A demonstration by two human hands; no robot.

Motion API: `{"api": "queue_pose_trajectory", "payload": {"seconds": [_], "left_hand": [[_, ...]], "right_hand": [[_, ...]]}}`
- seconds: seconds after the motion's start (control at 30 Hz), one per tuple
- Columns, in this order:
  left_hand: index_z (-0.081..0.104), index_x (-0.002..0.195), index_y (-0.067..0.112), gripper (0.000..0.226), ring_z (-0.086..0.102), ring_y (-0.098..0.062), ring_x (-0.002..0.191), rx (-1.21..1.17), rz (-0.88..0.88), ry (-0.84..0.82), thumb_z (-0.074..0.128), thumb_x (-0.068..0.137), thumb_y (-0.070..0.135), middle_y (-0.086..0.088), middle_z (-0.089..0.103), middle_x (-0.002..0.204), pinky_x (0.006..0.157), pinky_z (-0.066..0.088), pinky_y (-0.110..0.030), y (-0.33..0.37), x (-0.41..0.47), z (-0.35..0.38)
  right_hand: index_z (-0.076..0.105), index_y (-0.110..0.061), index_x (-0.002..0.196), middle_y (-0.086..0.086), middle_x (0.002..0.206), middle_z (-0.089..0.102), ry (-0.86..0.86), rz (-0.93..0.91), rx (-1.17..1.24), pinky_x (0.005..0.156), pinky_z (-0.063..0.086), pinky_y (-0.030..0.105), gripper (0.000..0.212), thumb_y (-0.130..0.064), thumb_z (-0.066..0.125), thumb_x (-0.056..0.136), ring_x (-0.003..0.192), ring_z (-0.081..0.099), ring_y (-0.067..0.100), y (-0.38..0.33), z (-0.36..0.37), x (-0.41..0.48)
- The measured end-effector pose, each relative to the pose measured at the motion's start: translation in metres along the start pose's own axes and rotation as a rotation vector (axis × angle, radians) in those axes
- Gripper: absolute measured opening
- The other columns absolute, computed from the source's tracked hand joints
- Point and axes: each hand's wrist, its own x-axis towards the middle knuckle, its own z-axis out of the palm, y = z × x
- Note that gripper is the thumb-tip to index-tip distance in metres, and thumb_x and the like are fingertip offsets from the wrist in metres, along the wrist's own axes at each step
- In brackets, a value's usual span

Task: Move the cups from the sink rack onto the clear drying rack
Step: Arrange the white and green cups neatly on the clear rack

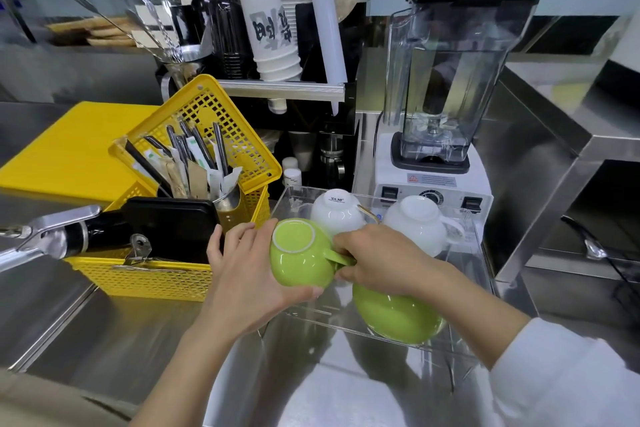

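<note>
I hold a green cup (298, 257) upside down over the left part of the clear drying rack (479, 239). My left hand (242, 274) cups its body from the left and below. My right hand (374, 260) pinches its handle. A second green cup (398, 317) lies upside down in the rack's near part, partly under my right forearm. Two white cups (337, 210) (420, 224) stand upside down at the rack's far side.
A yellow basket (156, 279) with cutlery, straws and a black tray stands left of the rack. A tap handle (48, 232) juts in from the left. A blender (446, 115) stands behind the rack. Steel counter surrounds it all.
</note>
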Motion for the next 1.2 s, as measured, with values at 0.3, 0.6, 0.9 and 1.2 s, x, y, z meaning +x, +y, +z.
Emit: {"api": "queue_pose_trajectory", "payload": {"seconds": [0.3, 0.6, 0.9, 1.2], "left_hand": [[0.038, 0.13, 0.023, 0.113, 0.028, -0.014, 0.126, -0.04, 0.0, 0.017, 0.053, 0.035, 0.082, 0.004, 0.051, 0.126, 0.11, 0.002, -0.035, -0.004, -0.001, 0.007], [0.041, 0.127, 0.022, 0.11, 0.031, -0.016, 0.124, -0.058, -0.018, 0.044, 0.055, 0.035, 0.08, 0.006, 0.053, 0.123, 0.108, 0.009, -0.038, -0.004, -0.005, 0.013], [0.038, 0.13, 0.021, 0.109, 0.02, -0.015, 0.135, -0.069, 0.001, 0.034, 0.055, 0.039, 0.08, 0.004, 0.048, 0.132, 0.111, 0.001, -0.034, -0.005, -0.006, 0.014], [0.038, 0.129, 0.02, 0.115, 0.028, -0.019, 0.128, 0.008, -0.003, 0.03, 0.047, 0.036, 0.086, 0.0, 0.05, 0.125, 0.111, 0.002, -0.039, -0.003, -0.007, 0.014]], "right_hand": [[0.045, -0.018, 0.068, 0.004, 0.076, 0.049, -0.098, -0.011, -0.033, 0.064, 0.032, 0.031, 0.027, -0.033, 0.063, 0.081, 0.076, 0.045, 0.026, 0.003, 0.0, 0.007], [0.048, -0.014, 0.074, 0.006, 0.08, 0.051, -0.174, 0.024, -0.019, 0.059, 0.035, 0.032, 0.022, -0.03, 0.059, 0.083, 0.073, 0.047, 0.027, 0.003, -0.002, 0.007], [0.053, -0.02, 0.09, 0.003, 0.096, 0.06, -0.139, 0.022, 0.066, 0.073, 0.046, 0.037, 0.026, -0.044, 0.056, 0.083, 0.089, 0.055, 0.025, 0.007, -0.001, 0.003], [0.055, -0.016, 0.082, 0.007, 0.089, 0.061, -0.095, -0.001, 0.081, 0.074, 0.049, 0.041, 0.021, -0.036, 0.059, 0.082, 0.087, 0.056, 0.028, 0.01, 0.001, 0.002]]}}
